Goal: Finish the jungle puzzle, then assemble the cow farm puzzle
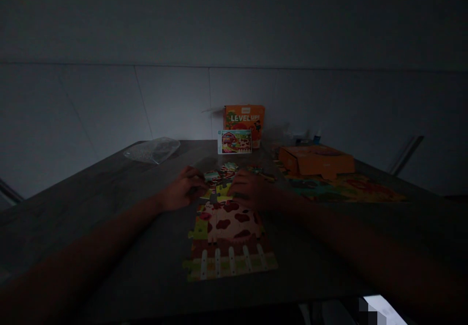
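A partly joined jigsaw puzzle [234, 237] lies flat on the table, showing a spotted cow above a white fence. Just beyond its far left corner is my left hand [184, 188], fingers curled in with the tips at some small pieces; what they pinch is too dark to make out. My right hand [252, 191] reaches over the puzzle's far edge, its bent fingers on a yellow-green puzzle piece [224, 191]. Several loose puzzle pieces [229, 168] lie beyond and between both hands.
A picture card [235, 142] leans upright against an orange "Level Up!" box [244, 112] at the back. On the right, an orange lidded box [316, 160] rests on a colourful printed sheet [347, 188]. A clear plastic bag [153, 150] lies back left. The room is dim.
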A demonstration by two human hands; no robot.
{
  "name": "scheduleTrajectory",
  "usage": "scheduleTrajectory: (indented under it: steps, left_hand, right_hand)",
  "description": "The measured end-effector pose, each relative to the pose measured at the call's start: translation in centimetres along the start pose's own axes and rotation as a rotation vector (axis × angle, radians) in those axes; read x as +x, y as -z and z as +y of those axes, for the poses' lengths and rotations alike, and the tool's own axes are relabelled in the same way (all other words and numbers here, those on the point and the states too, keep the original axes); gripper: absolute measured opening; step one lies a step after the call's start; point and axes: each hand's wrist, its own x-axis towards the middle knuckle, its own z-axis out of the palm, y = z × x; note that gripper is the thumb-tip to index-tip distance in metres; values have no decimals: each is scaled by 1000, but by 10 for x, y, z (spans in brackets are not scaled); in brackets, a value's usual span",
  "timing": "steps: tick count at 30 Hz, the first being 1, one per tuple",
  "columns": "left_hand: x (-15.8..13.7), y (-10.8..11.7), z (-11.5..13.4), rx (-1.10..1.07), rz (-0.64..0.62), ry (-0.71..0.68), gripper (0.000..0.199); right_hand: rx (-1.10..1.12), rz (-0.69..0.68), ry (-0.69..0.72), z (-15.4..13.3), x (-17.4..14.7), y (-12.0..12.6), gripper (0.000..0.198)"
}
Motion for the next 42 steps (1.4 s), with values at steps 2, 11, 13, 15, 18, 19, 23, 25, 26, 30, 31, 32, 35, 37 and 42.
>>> scheduleTrajectory:
  steps: [2, 11, 13, 15, 18, 19, 23, 25, 26, 30, 31, 32, 35, 37, 42]
  left_hand:
    - [3, 3, 8, 2, -2, -30, 22]
    - [2, 5, 27, -107, -68, -27, 50]
    - [1, 4, 27, -117, -71, -48, 52]
    - [1, 3, 26, -114, -67, -88, 50]
    - [2, 3, 26, -105, -68, -121, 47]
    - [2, 3, 26, -104, -72, -124, 46]
    - [3, 4, 28, -113, -69, -114, 45]
    - [3, 6, 30, -122, -52, -110, 44]
    - [3, 8, 31, -128, -40, -110, 42]
    - [6, 9, 38, -219, 64, -18, 34]
    - [7, 8, 40, -283, 99, 51, 35]
    - [8, 6, 42, -362, 126, 130, 37]
    - [9, 2, 44, -587, 137, 322, 43]
    - [8, 3, 41, -635, 97, 356, 40]
    - [1, 17, 22, -433, -6, 362, 31]
  right_hand:
    - [-10, 2, 16, -1, 0, -1, 14]
    - [12, 19, 2, 0, 0, -4, 13]
    - [20, 14, -5, -1, 0, -3, 12]
    - [27, 13, -4, -2, 1, -2, 11]
    - [33, 21, -2, -4, 1, 0, 10]
    - [34, 18, -5, -4, 1, 0, 10]
    - [35, 7, -26, -3, 1, 0, 10]
    - [25, 26, -21, -2, 1, -1, 10]
    - [18, 41, -10, -3, 1, -1, 11]
    - [-10, 128, 36, -8, 4, 0, 14]
    - [-9, 150, 43, -11, 5, 1, 14]
    - [-4, 165, 46, -14, 6, 1, 13]
    - [34, 161, 46, -20, 8, 2, 10]
    - [53, 123, 6, -22, 8, 2, 9]
    - [92, -104, -244, -20, 2, 4, 38]
